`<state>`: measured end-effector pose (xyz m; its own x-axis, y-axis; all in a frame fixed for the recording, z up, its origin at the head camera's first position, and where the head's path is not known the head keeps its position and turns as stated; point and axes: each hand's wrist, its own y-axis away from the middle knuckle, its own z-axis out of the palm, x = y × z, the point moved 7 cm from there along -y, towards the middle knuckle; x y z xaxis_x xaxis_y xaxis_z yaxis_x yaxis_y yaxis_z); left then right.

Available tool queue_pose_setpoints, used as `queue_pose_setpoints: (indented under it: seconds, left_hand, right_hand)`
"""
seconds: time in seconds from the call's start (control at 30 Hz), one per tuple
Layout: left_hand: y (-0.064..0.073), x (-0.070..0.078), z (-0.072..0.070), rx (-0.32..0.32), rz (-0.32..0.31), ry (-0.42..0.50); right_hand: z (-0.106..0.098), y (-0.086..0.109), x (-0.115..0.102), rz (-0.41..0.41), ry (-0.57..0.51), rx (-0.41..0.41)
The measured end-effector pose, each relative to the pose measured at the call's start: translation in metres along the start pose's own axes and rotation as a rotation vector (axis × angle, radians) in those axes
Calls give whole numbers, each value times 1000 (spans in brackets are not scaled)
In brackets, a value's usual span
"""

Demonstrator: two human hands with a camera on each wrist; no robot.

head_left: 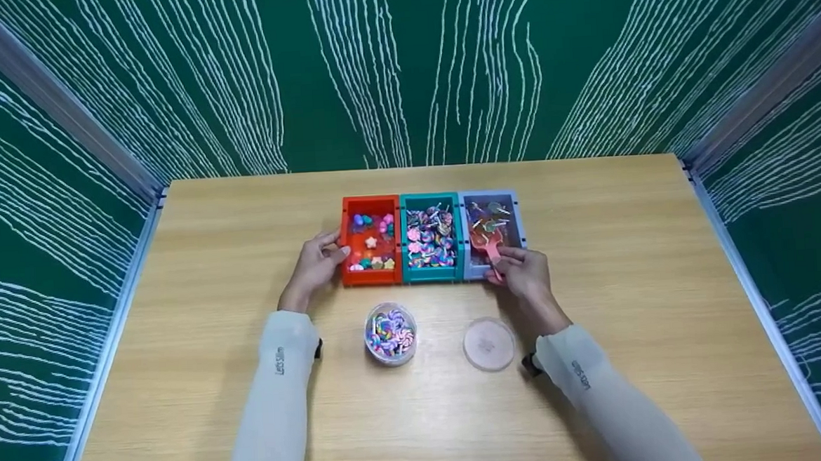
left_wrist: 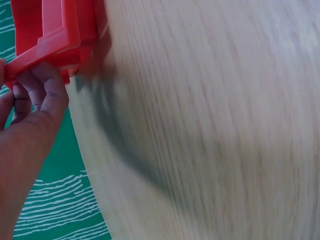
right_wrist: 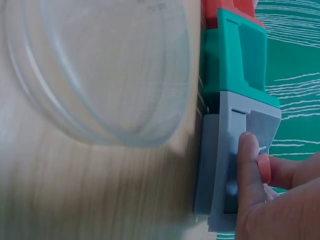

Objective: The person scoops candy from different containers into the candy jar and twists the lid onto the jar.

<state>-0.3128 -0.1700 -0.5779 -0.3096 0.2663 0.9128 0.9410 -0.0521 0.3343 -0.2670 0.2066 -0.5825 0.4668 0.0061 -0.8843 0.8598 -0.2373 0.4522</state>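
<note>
Three joined bins stand in a row in the head view: a red bin [head_left: 373,279], a teal bin [head_left: 432,276] and a grey bin [head_left: 518,214]. My left hand [head_left: 312,266] grips the red bin's left rim, its fingers curled under the edge in the left wrist view. With my right hand [head_left: 531,275] I hold a small pink scoop [head_left: 490,242] by its handle; its head is inside the grey bin among a few small lollipop-like pieces [head_left: 495,208]. In the right wrist view the scoop is mostly hidden behind my fingers.
A clear round tub [head_left: 391,333] of colourful lollipop-like pieces stands before the bins, uncovered. To its right a clear round lid [head_left: 489,344] lies on the wooden table [head_left: 420,420]. Small colourful shapes lie in the red bin, many lollipop-like pieces in the teal one.
</note>
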Motion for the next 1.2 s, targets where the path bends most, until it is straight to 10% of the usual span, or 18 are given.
queue_pose_setpoints:
  seconds: [1.2]
  left_hand:
    - [0,-2,1,22,34,62]
  right_hand:
    - [-15,8,3,57,-18,-60]
